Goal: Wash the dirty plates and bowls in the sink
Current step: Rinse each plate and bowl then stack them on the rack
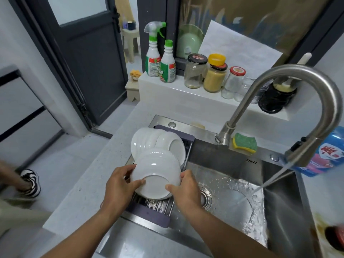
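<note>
- The white bowl is held base-up over the near end of the drying rack, which spans the left side of the sink.
- The left hand and right hand each clasp one side of it, thumb on the foot ring and fingers curled over the rim.
- It is likely glazed ceramic: stiff, breakable, fairly weighty, and slick when wet. Opposite rim edges give the surest hold.
- Count: one bowl is in hand. At least two more white dishes lean on the rack behind it, and overlap hides any others.
- One tap runs water into the basin, with one sponge at its base.
- Two green-capped cleaner bottles stand on the ledge.
</note>
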The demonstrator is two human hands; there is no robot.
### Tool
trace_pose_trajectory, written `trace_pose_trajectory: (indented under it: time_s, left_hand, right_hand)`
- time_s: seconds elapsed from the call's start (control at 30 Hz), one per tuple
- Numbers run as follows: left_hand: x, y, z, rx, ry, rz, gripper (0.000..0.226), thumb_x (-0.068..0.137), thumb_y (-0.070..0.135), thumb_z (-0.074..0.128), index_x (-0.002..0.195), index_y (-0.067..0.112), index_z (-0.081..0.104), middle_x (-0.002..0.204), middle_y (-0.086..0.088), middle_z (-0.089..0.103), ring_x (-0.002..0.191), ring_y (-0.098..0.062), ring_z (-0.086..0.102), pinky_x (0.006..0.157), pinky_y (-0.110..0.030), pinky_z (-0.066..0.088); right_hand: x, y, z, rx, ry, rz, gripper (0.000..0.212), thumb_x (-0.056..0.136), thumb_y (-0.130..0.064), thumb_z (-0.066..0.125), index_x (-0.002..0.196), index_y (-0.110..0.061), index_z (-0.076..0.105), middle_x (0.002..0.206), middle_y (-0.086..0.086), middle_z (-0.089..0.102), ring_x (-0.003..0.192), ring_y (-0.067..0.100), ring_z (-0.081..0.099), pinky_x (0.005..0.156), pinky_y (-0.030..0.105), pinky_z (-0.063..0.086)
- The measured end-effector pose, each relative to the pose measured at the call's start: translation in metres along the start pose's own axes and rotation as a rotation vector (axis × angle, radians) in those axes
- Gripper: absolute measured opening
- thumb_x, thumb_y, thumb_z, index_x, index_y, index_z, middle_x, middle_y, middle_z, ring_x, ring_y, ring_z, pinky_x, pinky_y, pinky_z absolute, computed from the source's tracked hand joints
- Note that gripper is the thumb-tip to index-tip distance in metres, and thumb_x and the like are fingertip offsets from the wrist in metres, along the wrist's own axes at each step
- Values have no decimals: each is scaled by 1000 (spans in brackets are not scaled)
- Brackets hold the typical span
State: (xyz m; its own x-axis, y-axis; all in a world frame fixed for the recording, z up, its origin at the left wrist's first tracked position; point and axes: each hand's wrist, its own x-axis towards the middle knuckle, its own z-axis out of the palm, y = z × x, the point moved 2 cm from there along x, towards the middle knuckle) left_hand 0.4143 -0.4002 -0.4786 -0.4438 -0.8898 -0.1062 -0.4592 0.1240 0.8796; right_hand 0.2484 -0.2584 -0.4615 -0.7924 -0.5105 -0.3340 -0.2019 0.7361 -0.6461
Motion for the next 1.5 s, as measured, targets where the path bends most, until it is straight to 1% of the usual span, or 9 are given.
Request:
trace_pose_trajectory:
  time_s: [0.43, 0.6, 0.73, 0.83, 0.9, 1.13, 1.23, 1.37, 1.5]
  left_hand:
    - [7, -19, 14, 111, -3, -40, 57, 79, 19, 86, 131, 26, 65, 122, 6, 62, 113, -16, 62, 99, -37, 52]
    - [-3, 26, 29, 259, 26, 234, 70, 82, 19, 83, 144, 25, 52, 137, 4, 46, 127, -11, 44, 106, -32, 39]
    - [-3, 90, 70, 186, -74, 433, 39, 85, 26, 82, 120, 32, 67, 118, 15, 57, 110, 1, 53, 95, -19, 42]
    - [-2, 132, 116, 76, -202, 395, 15, 87, 29, 79, 99, 31, 71, 99, 19, 66, 96, 4, 60, 82, -11, 45]
    - [0, 152, 144, 9, -272, 338, 8, 87, 26, 79, 91, 26, 73, 87, 12, 71, 85, 0, 65, 74, -16, 50]
    - [35, 200, 205, -1, -238, 236, 16, 89, 29, 77, 82, 17, 68, 77, 1, 71, 74, -18, 65, 63, -24, 45]
    - [58, 207, 216, 80, -214, 213, 21, 92, 27, 75, 78, 14, 66, 72, -2, 68, 75, -26, 65, 63, -34, 42]
    - [75, 209, 227, 288, -217, 256, 19, 93, 24, 73, 80, 11, 67, 74, -1, 65, 79, -26, 62, 68, -31, 36]
    - [83, 209, 229, 379, -214, 297, 17, 90, 20, 76, 80, 11, 67, 75, -4, 66, 79, -28, 61, 68, -33, 38]
  right_hand:
    - [10, 8, 10, 0, -27, -47, 51, 78, -35, 84, 109, -22, 45, 113, -5, 47, 94, 20, 59, 77, 32, 48]
    - [19, 20, -9, 104, -86, -47, 39, 75, -32, 85, 96, -32, 52, 103, -5, 59, 89, 13, 62, 82, 35, 55]
    - [25, 34, -45, 141, -42, 3, 25, 83, -34, 80, 89, -31, 56, 93, -10, 62, 88, 12, 63, 80, 32, 54]
    - [26, 51, -85, 208, 28, 5, 14, 90, -29, 74, 85, -27, 62, 86, -7, 67, 83, 12, 65, 78, 29, 54]
    - [25, 61, -109, 246, 69, 4, 14, 93, -26, 71, 81, -25, 65, 85, -2, 70, 84, 16, 67, 76, 28, 52]
    - [34, 123, -174, 396, 181, 193, 26, 99, -26, 63, 76, -15, 69, 81, 12, 74, 84, 33, 74, 80, 52, 60]
    - [33, 149, -194, 389, 208, 270, 27, 99, -17, 60, 73, -18, 67, 77, 8, 72, 76, 28, 72, 79, 52, 61]
    - [28, 161, -218, 380, 233, 242, 25, 97, -12, 56, 78, -4, 70, 77, 18, 72, 71, 27, 65, 78, 53, 57]
    - [24, 151, -233, 358, 289, 184, 28, 98, -15, 58, 74, -21, 71, 79, 10, 75, 81, 30, 72, 79, 46, 60]
